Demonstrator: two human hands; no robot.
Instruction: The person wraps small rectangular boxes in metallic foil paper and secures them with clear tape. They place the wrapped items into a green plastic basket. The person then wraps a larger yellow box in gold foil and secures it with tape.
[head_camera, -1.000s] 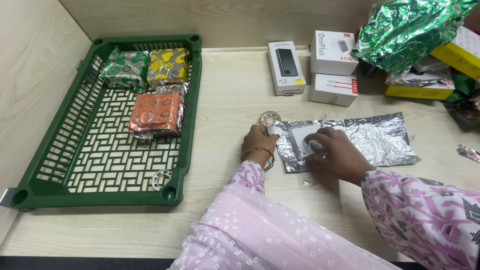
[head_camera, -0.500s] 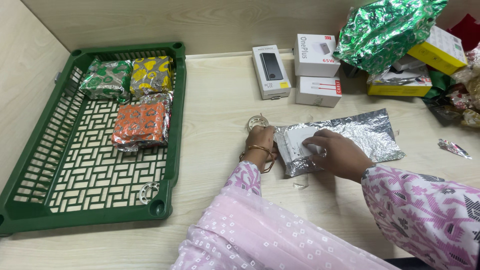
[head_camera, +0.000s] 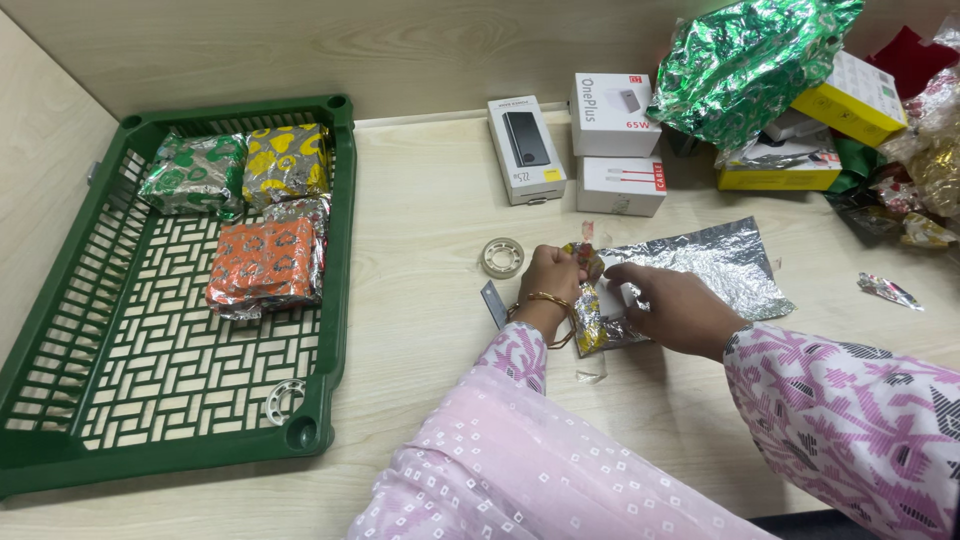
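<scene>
Foil wrap (head_camera: 700, 268) near the worktop's (head_camera: 430, 250) middle is pinched at its folded edge by the left hand (head_camera: 552, 283) and pressed by the right hand (head_camera: 672, 305); white boxes (head_camera: 612, 150) are stacked by the rear edge.

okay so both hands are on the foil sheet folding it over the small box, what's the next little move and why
Probably press the lifted flap flat with the left hand while the right hand steadies the box: the silver wrapping sheet is only partly folded, its edge stands up, and the tape roll lies apart.

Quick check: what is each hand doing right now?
Left hand: shut on the folded edge of the foil wrapping paper.
Right hand: pressing the same paper down; grip cannot be told.
</scene>
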